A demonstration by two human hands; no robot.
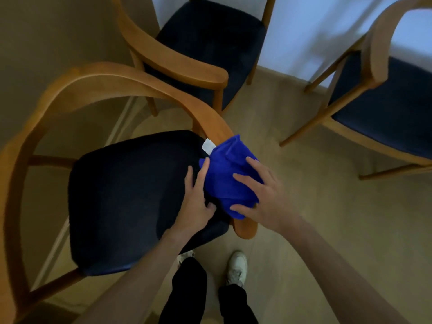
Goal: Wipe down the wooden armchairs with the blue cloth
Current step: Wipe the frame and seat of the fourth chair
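From my remote feed, black trouser legs (187, 291) and white sneakers (237, 267) stand on the beige floor (315, 206) at the bottom of frame. Just above, my right hand (264, 197) presses the blue cloth (230, 176) over the armrest (208, 118) of the nearest armchair (70, 90), fingers spread and bent over the fabric, thumb tucked beneath its lower edge. My left hand (196, 202) lies against the cloth's inner side, fingers straight, above the dark seat cushion (131, 197). A white tag (208, 145) sticks out from the cloth. Beyond, a second armchair (173, 59) and a third armchair (374, 54) stand well apart.
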